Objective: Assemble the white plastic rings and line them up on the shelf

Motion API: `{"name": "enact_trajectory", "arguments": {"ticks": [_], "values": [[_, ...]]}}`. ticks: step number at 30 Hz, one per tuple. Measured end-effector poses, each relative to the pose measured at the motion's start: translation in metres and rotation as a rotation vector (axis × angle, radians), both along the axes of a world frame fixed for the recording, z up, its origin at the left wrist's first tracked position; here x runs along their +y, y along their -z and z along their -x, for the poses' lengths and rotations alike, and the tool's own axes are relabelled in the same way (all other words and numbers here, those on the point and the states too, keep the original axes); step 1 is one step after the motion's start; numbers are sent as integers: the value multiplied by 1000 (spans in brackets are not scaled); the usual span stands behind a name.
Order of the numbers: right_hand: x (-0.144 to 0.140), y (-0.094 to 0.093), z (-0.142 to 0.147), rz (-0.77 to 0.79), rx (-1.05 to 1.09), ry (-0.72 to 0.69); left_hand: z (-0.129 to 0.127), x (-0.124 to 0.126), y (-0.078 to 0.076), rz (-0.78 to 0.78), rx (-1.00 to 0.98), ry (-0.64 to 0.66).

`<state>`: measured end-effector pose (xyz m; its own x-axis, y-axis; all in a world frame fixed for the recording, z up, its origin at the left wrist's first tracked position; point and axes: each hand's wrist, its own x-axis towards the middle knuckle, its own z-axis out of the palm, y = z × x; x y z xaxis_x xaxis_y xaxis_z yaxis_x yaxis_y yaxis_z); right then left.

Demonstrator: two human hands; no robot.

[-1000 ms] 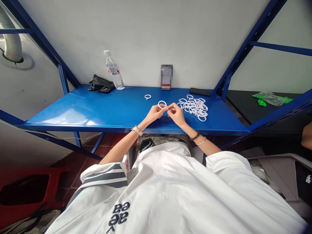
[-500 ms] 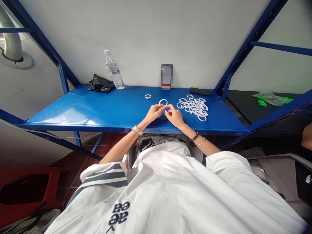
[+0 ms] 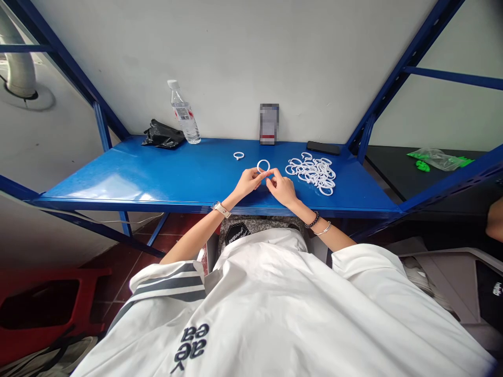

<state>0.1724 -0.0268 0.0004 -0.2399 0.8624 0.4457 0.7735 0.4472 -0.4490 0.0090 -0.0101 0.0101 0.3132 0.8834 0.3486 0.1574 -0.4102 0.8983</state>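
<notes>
Both my hands meet over the front of the blue shelf (image 3: pixel 157 178) and pinch one white plastic ring (image 3: pixel 263 166) between their fingertips. My left hand (image 3: pixel 247 183) grips its lower left side and my right hand (image 3: pixel 282 187) its lower right. The ring stands upright above the fingers. A heap of several white rings (image 3: pixel 312 171) lies just right of my right hand. One single white ring (image 3: pixel 238 155) lies flat on the shelf beyond my left hand.
At the back of the shelf stand a clear water bottle (image 3: pixel 183 113), a crumpled black bag (image 3: pixel 162 136), a small upright box (image 3: pixel 269 124) and a flat black item (image 3: pixel 323 147). Green parts in a clear bag (image 3: pixel 435 158) lie on a dark surface to the right. A red stool (image 3: pixel 43 309) sits low left.
Both hands with the ring have shifted slightly away from me and a little right; the right hand's fingers have closed nearer to the ring. Nothing else has moved.
</notes>
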Motion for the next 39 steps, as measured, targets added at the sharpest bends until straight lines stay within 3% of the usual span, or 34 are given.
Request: {"name": "enact_trajectory", "arguments": {"ticks": [6, 16, 32, 39], "values": [[0, -2, -1, 42, 108, 17, 0, 3, 4, 5, -21, 13], [3, 2, -5, -25, 242, -50, -1, 0, 2, 31, 107, 128], [5, 2, -5, 22, 321, -42, -1, 3, 3, 10, -69, -1], [7, 2, -4, 123, 441, -121, -2, 3, 3, 1, -95, -18]]}}
